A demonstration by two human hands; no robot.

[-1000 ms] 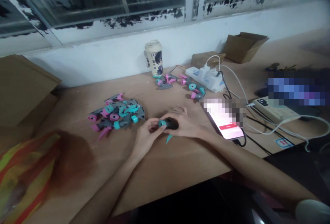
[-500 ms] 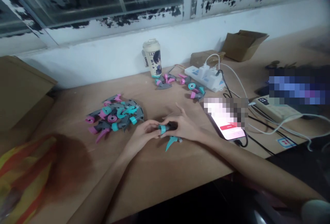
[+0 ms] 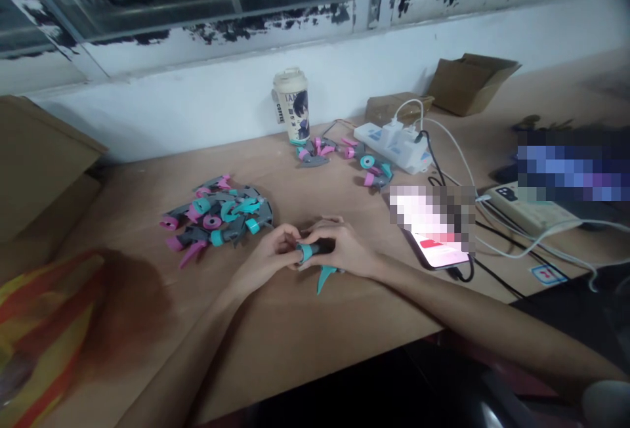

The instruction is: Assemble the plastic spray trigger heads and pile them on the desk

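Observation:
A grey trigger spray head with a teal collar and teal trigger is held between both hands, low over the table. My left hand pinches the collar end with thumb and fingertips. Around the grey body curls my right hand, whose fingers hide part of it. The teal trigger hangs below, towards me. Just left of my left hand lies a pile of trigger spray heads, grey with pink or teal collars and triggers. More spray heads lie farther back, near a cup.
A lidded coffee cup stands by the wall. Behind my right hand are a white power strip with cables and a lit phone. Cardboard boxes sit at back right and left. A yellow-orange bag lies at front left.
My right fingers have curled in closer around the spray head; the index finger that stuck up is now lowered. The held spray head has shifted slightly left and tilted. The pile looks unchanged.

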